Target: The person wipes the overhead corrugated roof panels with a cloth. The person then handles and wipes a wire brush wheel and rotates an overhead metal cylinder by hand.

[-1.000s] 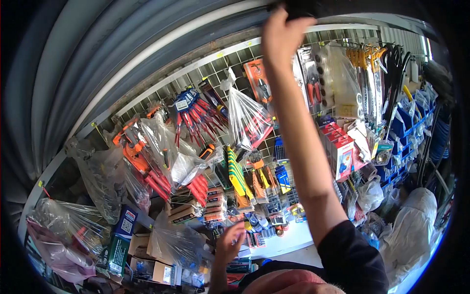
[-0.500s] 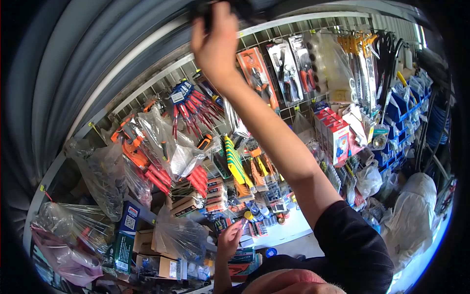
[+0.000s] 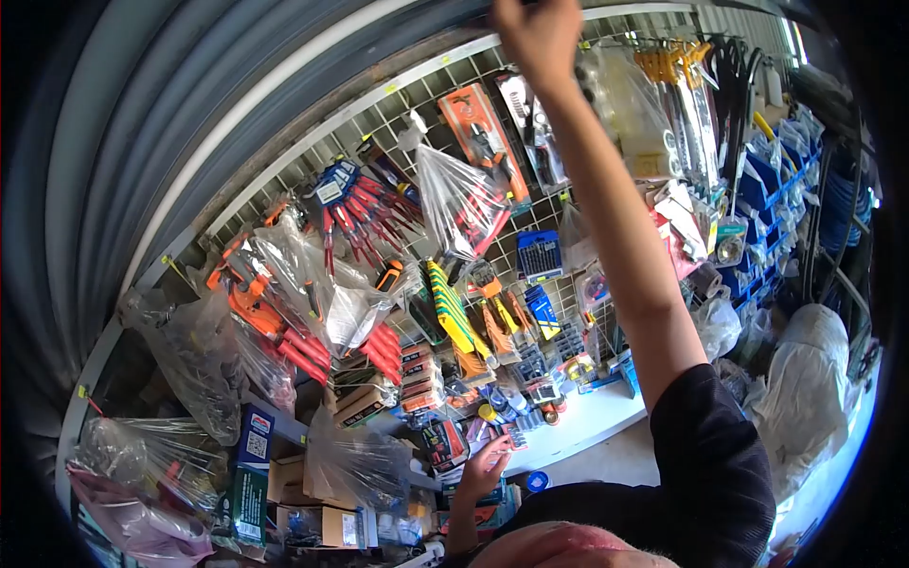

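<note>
White-and-dark tool pack [image 3: 526, 118] hangs below the raised right hand [image 3: 538, 40], left hand [image 3: 483, 470] down low, can't tell if either's gripping anything.

Right hand [image 3: 540, 40], raised at top edge of head view, partly cut off, grasp unclear; bare forearm [image 3: 611, 204] in front of wire grid panel [image 3: 431, 87]. Left hand [image 3: 483, 470], low, fingers bent, near small packaged goods [image 3: 514, 437] and white desk [image 3: 597, 431]; grip too small to tell. On panel: fan of red-handled tools [image 3: 367, 216]; clear plastic bag [image 3: 453, 194], knotted at top, red contents; orange card [image 3: 465, 107] with black tool [image 3: 486, 147]. Lower: blue case [image 3: 538, 256], right of yellow-and-green striped pack [image 3: 449, 308]. Far right: blue bins [image 3: 765, 180], above white wrapped bundle [image 3: 805, 398]. Lower left: blue-green box [image 3: 250, 483] with printed code, left of cardboard box [image 3: 338, 526].
</note>
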